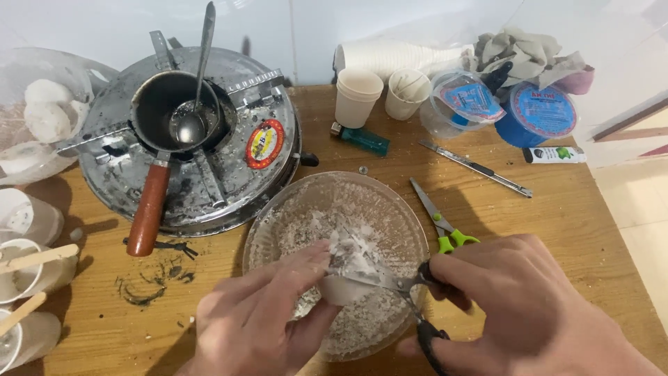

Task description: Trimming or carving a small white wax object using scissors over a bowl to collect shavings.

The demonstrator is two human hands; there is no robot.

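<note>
White wax, a pale lump (344,275), sits pinched in my left hand (261,317) over the clear plate (278,209) dusted with white shavings. My right hand (518,306) is closed around black-handled scissors (400,285), blades lying against the lump. The plate rests on the wooden surface (584,230), just in front of the round metal stove (229,174), where a small pot (174,111) with a brown handle holds a spoon (198,76). Green-handled scissors (442,223) lie just right of the plate, near a green lighter (362,139), two paper cups (379,94) and a box cutter (476,167).
</note>
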